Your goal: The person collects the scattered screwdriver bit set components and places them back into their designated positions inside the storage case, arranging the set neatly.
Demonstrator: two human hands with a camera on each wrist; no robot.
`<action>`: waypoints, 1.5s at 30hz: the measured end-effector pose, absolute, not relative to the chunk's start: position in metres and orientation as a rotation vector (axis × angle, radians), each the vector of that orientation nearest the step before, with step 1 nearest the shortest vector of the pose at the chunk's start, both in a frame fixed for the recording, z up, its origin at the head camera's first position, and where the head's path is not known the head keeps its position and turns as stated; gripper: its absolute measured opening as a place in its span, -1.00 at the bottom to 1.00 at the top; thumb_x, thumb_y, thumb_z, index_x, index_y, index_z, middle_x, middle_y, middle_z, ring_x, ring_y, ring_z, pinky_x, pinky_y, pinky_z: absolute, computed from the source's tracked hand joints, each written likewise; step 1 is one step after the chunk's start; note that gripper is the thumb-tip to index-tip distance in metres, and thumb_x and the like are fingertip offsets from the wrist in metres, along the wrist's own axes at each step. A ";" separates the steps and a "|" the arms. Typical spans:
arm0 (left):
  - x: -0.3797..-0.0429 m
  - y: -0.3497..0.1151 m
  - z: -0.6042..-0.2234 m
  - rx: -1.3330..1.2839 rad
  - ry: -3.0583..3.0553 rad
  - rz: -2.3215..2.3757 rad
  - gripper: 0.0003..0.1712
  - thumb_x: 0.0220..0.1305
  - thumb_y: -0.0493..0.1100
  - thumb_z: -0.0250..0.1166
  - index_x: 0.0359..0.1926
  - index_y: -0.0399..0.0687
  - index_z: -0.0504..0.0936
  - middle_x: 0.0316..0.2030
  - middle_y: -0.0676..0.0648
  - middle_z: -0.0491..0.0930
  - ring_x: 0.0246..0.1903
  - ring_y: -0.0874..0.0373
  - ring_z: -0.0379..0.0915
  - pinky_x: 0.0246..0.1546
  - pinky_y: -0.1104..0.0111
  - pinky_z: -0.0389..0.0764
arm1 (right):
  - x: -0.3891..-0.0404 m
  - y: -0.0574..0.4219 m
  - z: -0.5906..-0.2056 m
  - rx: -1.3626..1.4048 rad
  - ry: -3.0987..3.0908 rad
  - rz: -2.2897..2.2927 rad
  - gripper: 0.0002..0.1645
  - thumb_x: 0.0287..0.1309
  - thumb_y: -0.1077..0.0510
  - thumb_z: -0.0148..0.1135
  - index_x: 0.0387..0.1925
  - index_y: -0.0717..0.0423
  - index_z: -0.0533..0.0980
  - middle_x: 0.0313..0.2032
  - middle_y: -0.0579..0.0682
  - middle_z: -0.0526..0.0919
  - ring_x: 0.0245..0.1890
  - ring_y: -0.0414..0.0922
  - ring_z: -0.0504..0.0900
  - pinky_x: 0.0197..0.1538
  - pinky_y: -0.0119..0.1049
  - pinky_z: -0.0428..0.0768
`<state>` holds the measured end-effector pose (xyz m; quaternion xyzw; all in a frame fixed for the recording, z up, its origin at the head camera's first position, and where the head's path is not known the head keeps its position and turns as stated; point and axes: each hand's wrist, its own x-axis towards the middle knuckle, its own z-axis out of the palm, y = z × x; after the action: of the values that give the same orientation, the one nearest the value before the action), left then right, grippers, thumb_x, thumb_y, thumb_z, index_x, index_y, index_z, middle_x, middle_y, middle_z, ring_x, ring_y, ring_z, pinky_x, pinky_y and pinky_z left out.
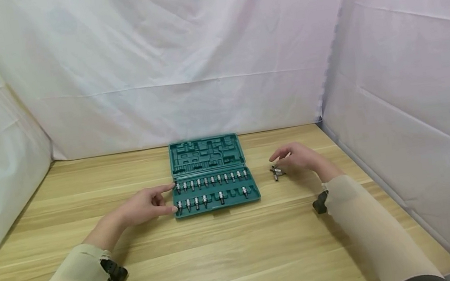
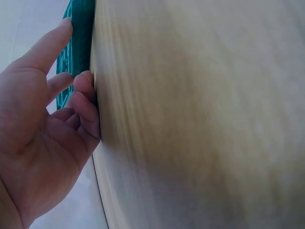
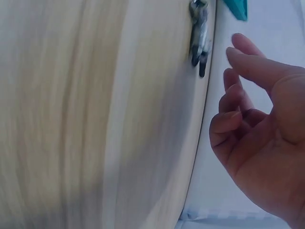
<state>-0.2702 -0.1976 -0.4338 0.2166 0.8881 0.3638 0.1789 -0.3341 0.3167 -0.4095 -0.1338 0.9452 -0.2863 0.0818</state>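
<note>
A green plastic case (image 1: 234, 204) lies unfolded on the table, its lid (image 1: 205, 155) laid back behind it. Two rows of metal bit sockets (image 1: 206, 181) fill its near half, with some bare slots in the front row. My left hand (image 1: 141, 207) rests at the case's left side, thumb and index finger stretched to its edge; the other fingers curl under in the left wrist view. Right of the case, several loose bit sockets (image 1: 275, 172) lie in a small heap. Just over them hovers my right hand (image 1: 298, 158), fingers loosely bent and holding nothing.
The wooden table (image 1: 225, 265) has a white cloth (image 1: 176, 70) hanging behind it and at both sides. Black wrist cameras (image 1: 115, 272) sit on both forearms at the sleeve ends. The table's right edge runs close to the right forearm.
</note>
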 end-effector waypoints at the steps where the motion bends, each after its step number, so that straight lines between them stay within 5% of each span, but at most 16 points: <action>1: -0.270 -0.198 -0.434 0.612 2.513 1.027 0.02 0.46 0.12 0.51 0.73 -0.06 0.24 -0.24 -0.07 0.61 -0.29 0.07 0.42 -0.34 0.34 0.48 | -0.335 0.319 -0.410 -0.388 2.818 -0.844 -0.69 0.54 0.16 0.29 0.17 -0.02 0.79 0.06 0.10 0.78 0.08 0.08 0.63 0.17 0.01 0.57; 8: -0.269 -0.198 -0.435 0.598 2.509 1.034 0.03 0.45 0.14 0.51 0.73 -0.02 0.24 -0.23 -0.07 0.60 -0.30 0.07 0.41 -0.35 0.33 0.47 | -0.340 0.324 -0.415 -0.381 2.800 -0.798 -0.67 0.53 0.21 0.24 0.11 -0.03 0.82 0.24 0.17 0.77 0.36 0.24 0.61 0.49 0.29 0.43; 19: -0.271 -0.198 -0.434 0.599 2.531 1.021 0.01 0.45 0.14 0.51 0.72 -0.04 0.27 -0.24 -0.07 0.61 -0.30 0.07 0.42 -0.35 0.34 0.47 | -0.343 0.328 -0.414 -0.341 2.836 -0.697 -0.73 0.53 0.16 0.32 0.10 0.01 0.82 0.26 0.19 0.76 0.38 0.26 0.60 0.51 0.30 0.43; 27: -0.272 -0.199 -0.435 0.604 2.538 1.014 0.01 0.44 0.15 0.51 0.72 -0.03 0.27 -0.24 -0.06 0.62 -0.31 0.08 0.42 -0.36 0.34 0.46 | -0.341 0.331 -0.414 -0.294 2.865 -0.686 -0.75 0.46 0.16 0.42 0.06 0.15 0.79 0.04 0.16 0.82 0.09 0.10 0.67 0.28 0.14 0.57; 34: -0.271 -0.199 -0.436 0.595 2.533 1.014 0.02 0.44 0.17 0.51 0.73 -0.01 0.26 -0.23 -0.07 0.61 -0.31 0.07 0.41 -0.36 0.33 0.47 | -0.339 0.330 -0.411 -0.226 2.881 -0.838 -0.70 0.52 0.06 0.37 0.13 0.10 0.73 0.07 0.12 0.78 0.10 0.08 0.66 0.25 0.06 0.57; 40: -0.271 -0.198 -0.436 0.595 2.534 1.016 0.02 0.45 0.16 0.51 0.73 -0.04 0.25 -0.23 -0.07 0.61 -0.30 0.07 0.42 -0.35 0.33 0.46 | -0.336 0.318 -0.403 -0.367 2.856 -0.936 -0.65 0.54 0.06 0.35 0.23 0.10 0.69 0.01 0.13 0.78 -0.05 0.04 0.75 0.01 -0.13 0.68; 45: -0.271 -0.198 -0.435 0.592 2.533 1.015 0.02 0.45 0.14 0.51 0.73 -0.06 0.25 -0.23 -0.07 0.62 -0.29 0.07 0.42 -0.35 0.33 0.46 | -0.330 0.301 -0.398 -0.466 2.758 -1.039 -0.56 0.61 0.06 0.28 0.38 0.06 0.64 0.13 0.23 0.79 -0.10 0.04 0.78 -0.08 -0.08 0.74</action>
<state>-0.2710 -0.1977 -0.4349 0.2089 0.8933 0.3579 0.1739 -0.3303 0.3008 -0.3981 -0.1556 0.9214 -0.3472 0.0790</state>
